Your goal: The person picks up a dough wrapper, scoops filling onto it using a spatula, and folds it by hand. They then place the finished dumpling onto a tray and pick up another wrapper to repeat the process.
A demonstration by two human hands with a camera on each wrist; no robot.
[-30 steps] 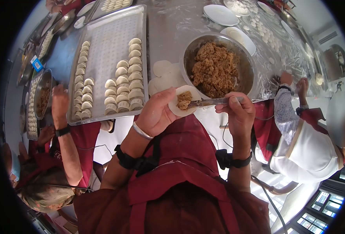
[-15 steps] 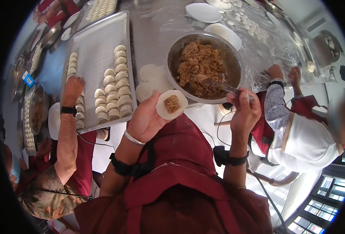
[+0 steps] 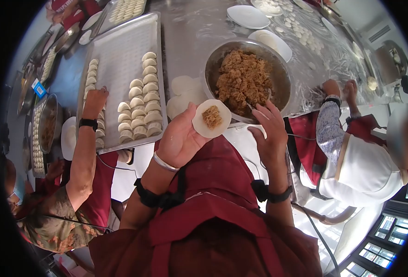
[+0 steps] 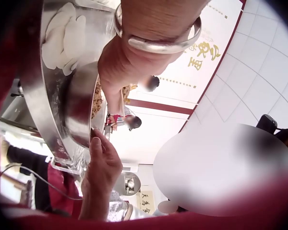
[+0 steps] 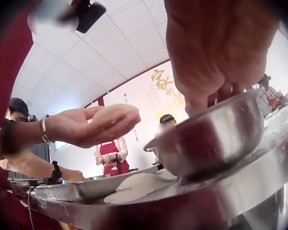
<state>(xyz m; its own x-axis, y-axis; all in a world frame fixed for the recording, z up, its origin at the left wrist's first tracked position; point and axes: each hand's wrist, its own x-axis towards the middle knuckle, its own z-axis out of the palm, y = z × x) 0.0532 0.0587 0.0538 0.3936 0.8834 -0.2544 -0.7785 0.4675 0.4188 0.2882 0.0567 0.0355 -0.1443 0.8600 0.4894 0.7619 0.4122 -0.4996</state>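
Observation:
A round dough wrapper (image 3: pixel 199 125) lies across the fingers of my left hand (image 3: pixel 181 141), with a dab of brown filling (image 3: pixel 212 117) at its middle. Seen from the right wrist, that hand is palm up, its fingers fairly straight under the wrapper (image 5: pixel 113 112). My right hand (image 3: pixel 272 136) has its fingers extended at the near right rim of a steel bowl (image 3: pixel 280 76). Brown minced filling (image 3: pixel 241 74) is heaped in the bowl. Small metallic parts of the spreading tool show near the right fingertips; most of it is hidden.
Flat dough wrappers (image 3: pixel 180 102) lie left of the bowl. A metal tray (image 3: pixel 121 41) carries rows of dumplings (image 3: pixel 151 87); another person's hand (image 3: pixel 95 101) reaches over its left side. White plates (image 3: pixel 248 16) stand behind the bowl. Someone's hands (image 3: pixel 332 87) rest at the table's right.
The right hand first pressed filling onto the wrapper with the flat tool, then moved it to the bowl and let go. The left hand keeps carrying the wrapper. The neighbour's hand moved over the tray.

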